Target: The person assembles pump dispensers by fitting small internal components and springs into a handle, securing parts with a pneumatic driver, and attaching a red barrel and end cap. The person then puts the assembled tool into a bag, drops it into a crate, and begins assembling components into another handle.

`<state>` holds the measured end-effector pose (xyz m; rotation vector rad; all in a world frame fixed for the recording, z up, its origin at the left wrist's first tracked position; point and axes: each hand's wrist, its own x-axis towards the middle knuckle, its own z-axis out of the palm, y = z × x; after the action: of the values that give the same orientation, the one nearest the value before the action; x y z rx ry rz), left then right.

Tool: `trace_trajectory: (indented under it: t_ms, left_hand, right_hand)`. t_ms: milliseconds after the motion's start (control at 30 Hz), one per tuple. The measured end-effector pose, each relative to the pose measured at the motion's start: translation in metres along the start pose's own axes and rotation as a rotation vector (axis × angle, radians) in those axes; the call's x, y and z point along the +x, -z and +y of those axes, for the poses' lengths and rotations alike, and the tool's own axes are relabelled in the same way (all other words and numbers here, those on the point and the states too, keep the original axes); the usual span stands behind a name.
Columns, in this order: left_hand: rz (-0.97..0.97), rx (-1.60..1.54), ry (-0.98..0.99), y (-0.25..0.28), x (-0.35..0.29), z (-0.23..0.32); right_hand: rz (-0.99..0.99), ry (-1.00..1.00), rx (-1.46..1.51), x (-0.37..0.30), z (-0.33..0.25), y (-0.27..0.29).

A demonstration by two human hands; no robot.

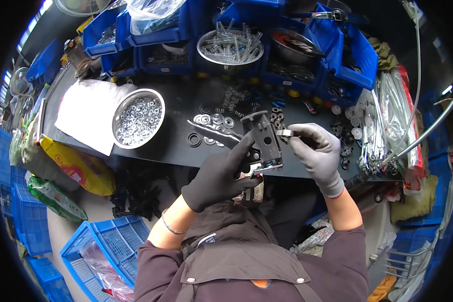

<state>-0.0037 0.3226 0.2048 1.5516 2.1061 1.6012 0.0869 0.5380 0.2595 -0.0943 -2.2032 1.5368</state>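
Note:
My left hand (214, 178), in a black glove, is wrapped round a black metal bracket assembly (265, 135) above the bench's front edge. The assembly has a boxy plate with a round hole, and a long dark arm (206, 129) sticks out to its left. In a grey glove, my right hand (318, 155) pinches a small ring-like metal part (285, 133) between thumb and fingertips. That part is close beside the bracket's right side; whether they touch I cannot tell. Behind the bracket lie round metal washers (228, 122) and small bushings (276, 117).
A steel bowl of nuts (138, 118) stands at the left beside a white sheet (83, 113). At the back are a bowl of springs (230, 45) and blue bins (161, 60). Long metal rods (375, 136) lie right. A blue crate (103, 251) is below left.

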Motion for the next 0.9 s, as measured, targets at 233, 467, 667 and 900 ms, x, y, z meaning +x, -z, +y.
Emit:
trace_trajectory:
  t_ms: [233,467,667,900]
  left_hand:
    - [-0.123,0.017,0.039,-0.004,-0.007,0.017]
    - [-0.258,0.049,0.031,-0.014,0.007,0.039]
    - [-0.299,-0.023,0.166,-0.040,0.005,0.034]
    - [-0.387,0.017,0.265,-0.049,0.015,0.040]
  right_hand:
    - [-0.120,0.078,-0.021,-0.021,-0.017,0.006]
    - [-0.280,-0.102,0.105,-0.033,-0.012,0.041]
    - [-0.412,0.035,-0.154,-0.044,-0.003,0.062]
    - [0.635,0.569,-0.282,-0.083,0.005,0.113]
